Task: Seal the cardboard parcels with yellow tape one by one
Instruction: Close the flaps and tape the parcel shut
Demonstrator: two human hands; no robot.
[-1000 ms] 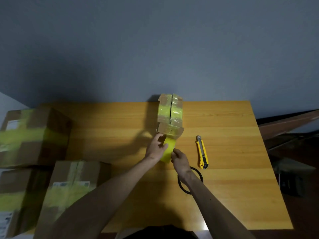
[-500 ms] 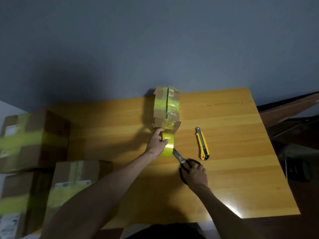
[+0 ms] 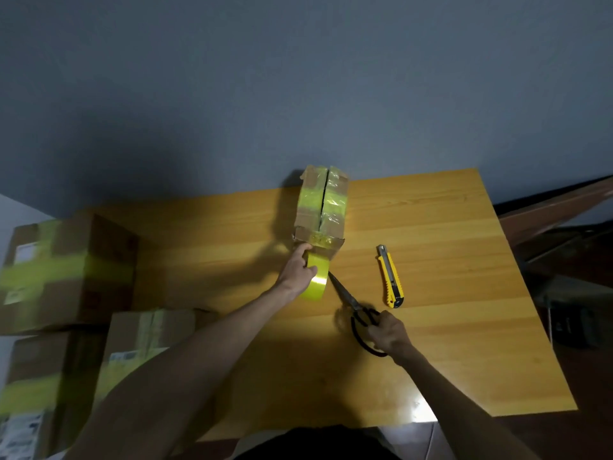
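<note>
A narrow cardboard parcel [image 3: 321, 207] wrapped in yellow tape stands at the far middle of the wooden table [image 3: 447, 343]. My left hand [image 3: 298, 268] grips a roll of yellow tape [image 3: 316, 277] just in front of the parcel's near end, with a strip running up to the box. My right hand [image 3: 388, 332] holds the black handles of a pair of scissors [image 3: 353, 302], whose blades point toward the tape roll.
A yellow utility knife [image 3: 390, 277] lies on the table right of the scissors. Three taped cardboard boxes [image 3: 66, 267] are stacked at the left, beside the table. A dark wooden piece [image 3: 557, 207] and clutter sit beyond the table's right edge.
My right hand left the tape, moved back to the scissors and took hold of their handles. The left hand keeps the roll at the parcel's near end. The camera view tilted down slightly.
</note>
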